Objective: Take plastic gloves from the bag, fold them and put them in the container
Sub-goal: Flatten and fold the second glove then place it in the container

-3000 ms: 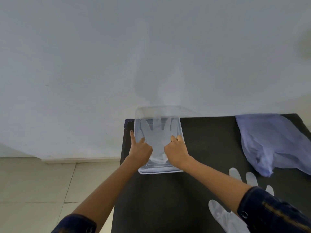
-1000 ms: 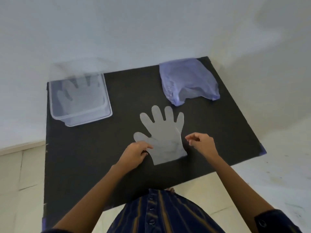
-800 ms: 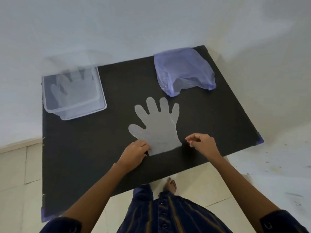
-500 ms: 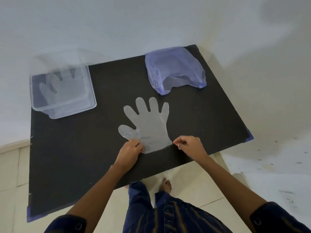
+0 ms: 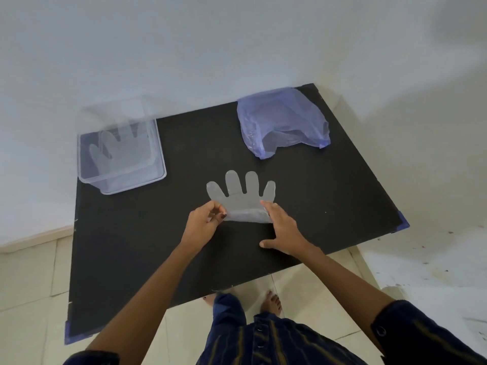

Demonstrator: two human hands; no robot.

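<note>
A clear plastic glove (image 5: 241,196) lies on the black table (image 5: 329,201), its fingers pointing away from me and its cuff end doubled over toward the fingers. My left hand (image 5: 203,225) pinches the folded edge at the left. My right hand (image 5: 280,227) presses the folded edge at the right with its fingers, thumb spread on the table. A clear rectangular container (image 5: 160,164) stands at the table's far left with another glove (image 5: 118,151) lying flat inside. The purple plastic bag (image 5: 283,122) lies crumpled at the far right.
The table backs onto a white wall. Its near edge is just ahead of my feet on the tiled floor (image 5: 26,285). Blue tape (image 5: 403,223) marks the table's corners. Open table surface lies between the container, the bag and the glove.
Three seconds ago both hands were at the container. They then came to the glove in the middle, and in the last half second lifted its cuff end and folded it over toward the fingers.
</note>
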